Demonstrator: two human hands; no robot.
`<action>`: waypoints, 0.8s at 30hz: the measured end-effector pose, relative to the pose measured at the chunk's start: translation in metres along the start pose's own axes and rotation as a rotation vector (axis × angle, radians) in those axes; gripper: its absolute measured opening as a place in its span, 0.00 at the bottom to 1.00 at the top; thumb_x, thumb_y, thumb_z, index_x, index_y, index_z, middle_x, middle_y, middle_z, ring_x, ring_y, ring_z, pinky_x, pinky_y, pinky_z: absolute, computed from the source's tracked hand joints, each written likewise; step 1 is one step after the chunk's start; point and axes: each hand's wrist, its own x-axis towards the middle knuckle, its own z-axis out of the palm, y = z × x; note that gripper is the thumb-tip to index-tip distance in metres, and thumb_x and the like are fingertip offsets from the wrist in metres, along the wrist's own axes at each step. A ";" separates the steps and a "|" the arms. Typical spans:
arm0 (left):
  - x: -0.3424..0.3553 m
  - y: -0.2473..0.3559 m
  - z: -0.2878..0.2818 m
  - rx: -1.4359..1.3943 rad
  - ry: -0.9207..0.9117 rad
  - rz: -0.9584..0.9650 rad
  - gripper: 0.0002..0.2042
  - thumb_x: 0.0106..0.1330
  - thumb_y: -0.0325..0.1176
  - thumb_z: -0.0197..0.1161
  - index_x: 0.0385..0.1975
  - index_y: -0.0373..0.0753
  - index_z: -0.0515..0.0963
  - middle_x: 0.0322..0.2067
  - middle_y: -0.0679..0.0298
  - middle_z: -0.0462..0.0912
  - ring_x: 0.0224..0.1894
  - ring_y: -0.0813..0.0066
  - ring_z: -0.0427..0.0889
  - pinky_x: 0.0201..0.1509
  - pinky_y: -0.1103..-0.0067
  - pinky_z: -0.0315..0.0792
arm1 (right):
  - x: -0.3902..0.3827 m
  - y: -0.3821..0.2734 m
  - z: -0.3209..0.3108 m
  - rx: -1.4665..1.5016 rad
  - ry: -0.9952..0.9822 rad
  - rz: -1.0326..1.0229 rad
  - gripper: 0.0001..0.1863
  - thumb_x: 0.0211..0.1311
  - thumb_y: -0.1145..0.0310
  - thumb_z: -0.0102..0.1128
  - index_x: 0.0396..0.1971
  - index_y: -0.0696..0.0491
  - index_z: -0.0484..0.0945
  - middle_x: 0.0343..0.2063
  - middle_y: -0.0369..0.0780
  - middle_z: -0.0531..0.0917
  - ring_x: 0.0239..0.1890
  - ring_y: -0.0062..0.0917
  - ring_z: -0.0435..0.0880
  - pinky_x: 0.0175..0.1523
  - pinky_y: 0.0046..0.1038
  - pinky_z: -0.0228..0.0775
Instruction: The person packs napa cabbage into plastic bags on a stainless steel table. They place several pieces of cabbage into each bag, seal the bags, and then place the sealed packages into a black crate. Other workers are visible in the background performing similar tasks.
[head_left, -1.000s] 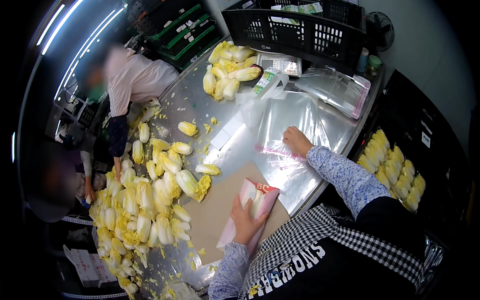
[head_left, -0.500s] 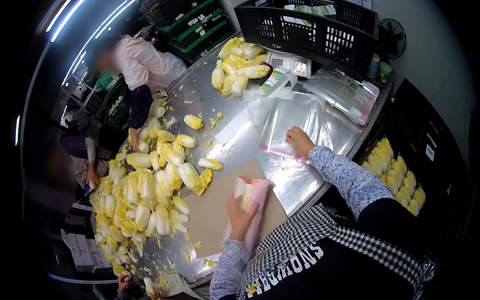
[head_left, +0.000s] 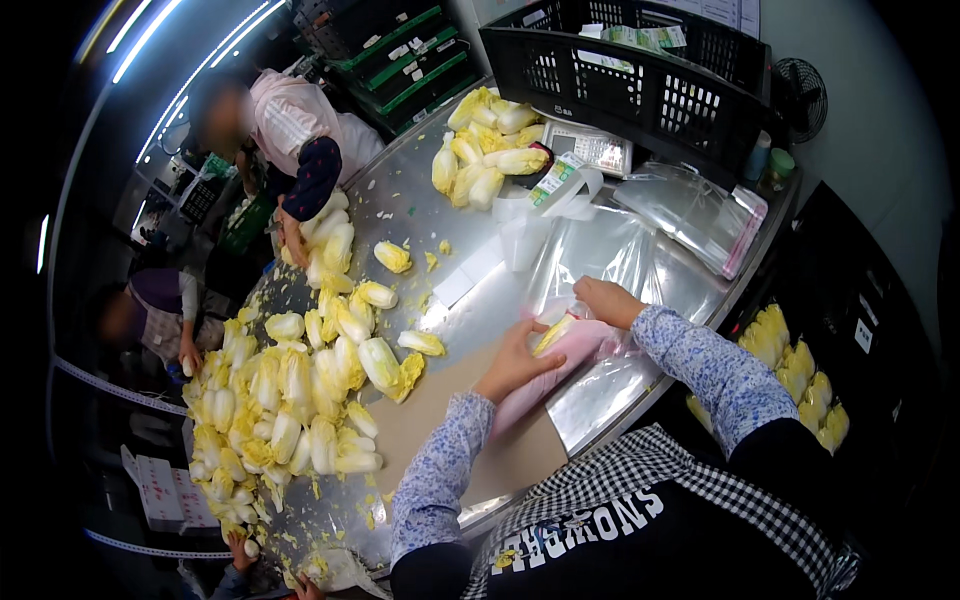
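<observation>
My left hand (head_left: 518,362) is wrapped around a small napa cabbage (head_left: 553,336), which lies tilted inside a pink wrapper (head_left: 545,385). Pale yellow leaf shows through the wrapper's opening. My right hand (head_left: 610,303) has its fingers pinched at the near edge of the clear plastic bags (head_left: 595,250), right by the wrapped cabbage's far end. Film appears to be between those fingers, though how much they hold is partly hidden. Below the wrapped cabbage lies a brown cardboard sheet (head_left: 525,455) on the metal table.
A large heap of napa cabbages (head_left: 300,385) covers the table's left, with loose leaf scraps around. At the back sit more cabbages (head_left: 485,160), a scale (head_left: 592,148) and a black crate (head_left: 640,95). Packed cabbages (head_left: 800,375) stand at right. Co-workers' hands (head_left: 292,235) reach in from the left.
My left hand has carried the wrapped cabbage up and right, to the clear bags. My right hand now pinches at the bag edge, close to the cabbage. A co-worker's arm has shifted at far left.
</observation>
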 end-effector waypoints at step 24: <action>-0.043 -0.017 0.017 -0.178 0.926 -0.064 0.19 0.61 0.33 0.62 0.51 0.34 0.73 0.43 0.57 0.79 0.44 0.62 0.78 0.48 0.70 0.72 | 0.066 -0.157 -0.013 0.392 0.053 -0.399 0.12 0.62 0.69 0.55 0.43 0.56 0.76 0.40 0.45 0.78 0.41 0.39 0.79 0.45 0.32 0.73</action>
